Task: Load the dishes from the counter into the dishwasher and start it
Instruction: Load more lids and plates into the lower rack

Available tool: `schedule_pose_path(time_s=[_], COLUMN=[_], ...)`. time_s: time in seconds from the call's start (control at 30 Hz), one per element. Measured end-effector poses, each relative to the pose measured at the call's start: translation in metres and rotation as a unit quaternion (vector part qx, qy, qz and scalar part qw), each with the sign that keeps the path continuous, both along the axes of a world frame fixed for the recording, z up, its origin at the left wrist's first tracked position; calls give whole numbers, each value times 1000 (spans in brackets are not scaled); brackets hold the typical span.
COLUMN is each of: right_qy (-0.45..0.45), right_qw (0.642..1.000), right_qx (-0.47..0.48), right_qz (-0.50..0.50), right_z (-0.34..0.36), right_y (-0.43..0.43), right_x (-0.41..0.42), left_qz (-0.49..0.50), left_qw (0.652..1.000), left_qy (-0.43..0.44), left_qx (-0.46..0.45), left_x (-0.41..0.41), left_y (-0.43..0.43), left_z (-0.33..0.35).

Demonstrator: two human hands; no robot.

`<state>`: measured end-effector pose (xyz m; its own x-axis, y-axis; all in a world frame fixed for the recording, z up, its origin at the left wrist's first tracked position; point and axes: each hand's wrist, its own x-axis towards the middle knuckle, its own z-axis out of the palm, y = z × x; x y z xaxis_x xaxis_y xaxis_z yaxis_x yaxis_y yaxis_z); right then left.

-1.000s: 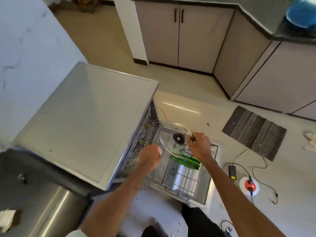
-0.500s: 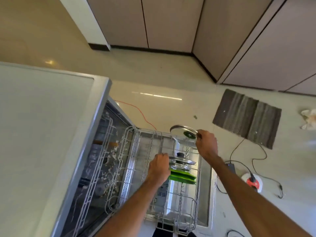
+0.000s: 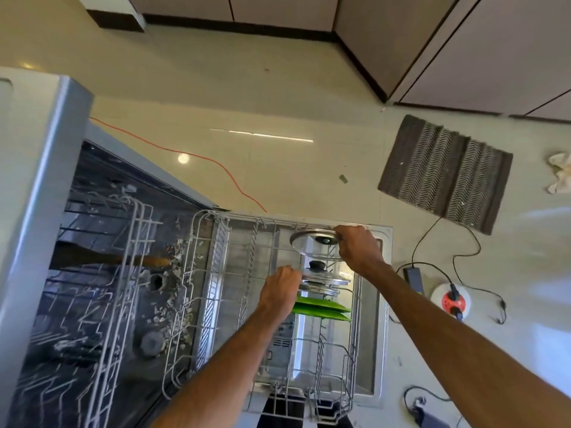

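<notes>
— Step?
— Loading. Lower rack (image 3: 197, 242) is out over the door. Your left hand (image 3: 279, 290) is curled against the standing lids (image 3: 324, 281); can't tell its grip. Glass lid (image 3: 312, 247) hangs over the rack's far right, rim pinched by your right hand (image 3: 355, 248).
— Next?
— Likely tilt it upright and seat it between tines on the far side of those lids.

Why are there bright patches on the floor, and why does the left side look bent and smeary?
Head view: the glossy floor reflects light as a white strip and a round spot; the wide lens bows the edge of the dishwasher and the cabinets; the left rack is smeared by blur, while the right hand pinching the glass lid looks fairly sharp.
</notes>
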<state>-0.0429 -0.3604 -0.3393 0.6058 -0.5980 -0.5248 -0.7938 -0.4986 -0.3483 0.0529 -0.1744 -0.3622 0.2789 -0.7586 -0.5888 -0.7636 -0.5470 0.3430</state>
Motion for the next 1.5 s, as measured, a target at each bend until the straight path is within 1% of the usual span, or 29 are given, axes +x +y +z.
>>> schedule_pose_path(time_s=[0.17, 0.37, 0.57, 0.73, 0.83, 0.9, 1.07, 1.17, 1.23, 1.3, 1.4, 1.5], right_qy=[17, 32, 73, 110, 110, 100, 63, 55, 42, 22, -52, -119], right_qw=[999, 997, 983, 972, 969, 973, 978, 977, 983, 992, 999, 989], right_qx=[-11, -23, -64, -51, -53, -22, 96, 121, 106, 62, -5, -56], right_qz=[35, 61, 153, 202, 216, 209, 172, 164, 141, 104, 14, -73], right_z=[-12, -23, -38, -55, -62, -67, -76, -76, -75, -68, -44, -21], right_y=[-3, 8, 18, 24, 24, 22, 11, 8, 12, 23, 51, 83], right_x=[6, 19, 24, 24, 22, 20, 15, 12, 6, -3, -14, -27], left_qz=[19, 31, 56, 40, 34, 36, 42, 41, 44, 51, 58, 67], left_qw=[999, 999, 997, 996, 996, 996, 996, 996, 996, 995, 995, 996], left_qy=[30, 36, 16, 29, 34, 35, 43, 49, 50, 47, 33, 28], left_qx=[-6, -25, -56, -68, -69, -67, -67, -68, -66, -69, -70, -49], left_x=[-5, -12, -13, -13, -16, -18, -19, -18, -16, -13, -11, -12], left_y=[5, 11, 13, 12, 13, 14, 15, 15, 15, 17, 20, 24], left_z=[-12, -20, -23, -29, -29, -30, -31, -29, -27, -23, -15, -9])
